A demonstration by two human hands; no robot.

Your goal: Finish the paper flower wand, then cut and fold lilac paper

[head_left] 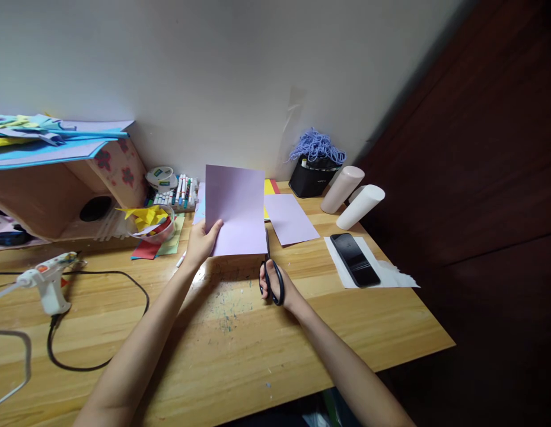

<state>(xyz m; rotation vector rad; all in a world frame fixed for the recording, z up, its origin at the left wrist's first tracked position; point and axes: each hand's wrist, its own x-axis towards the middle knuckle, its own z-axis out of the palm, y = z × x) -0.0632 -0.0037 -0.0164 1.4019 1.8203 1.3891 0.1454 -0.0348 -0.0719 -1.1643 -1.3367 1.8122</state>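
Observation:
My left hand (203, 240) pinches the lower left corner of a lilac sheet of paper (237, 207) and holds it upright above the wooden desk (239, 350). My right hand (277, 286) grips black-handled scissors (270, 279), fingers through the loops, with the blades at the sheet's lower right edge. A second lilac piece (289, 218) lies flat on the desk just to the right of the held sheet.
A black phone (354, 259) rests on white paper at the right, beside two pale cylinders (353, 197) and a black pot with purple yarn (317, 160). At the left are a glue gun (48, 279) with its cord, a bowl of paper scraps (150, 222) and markers (180, 191).

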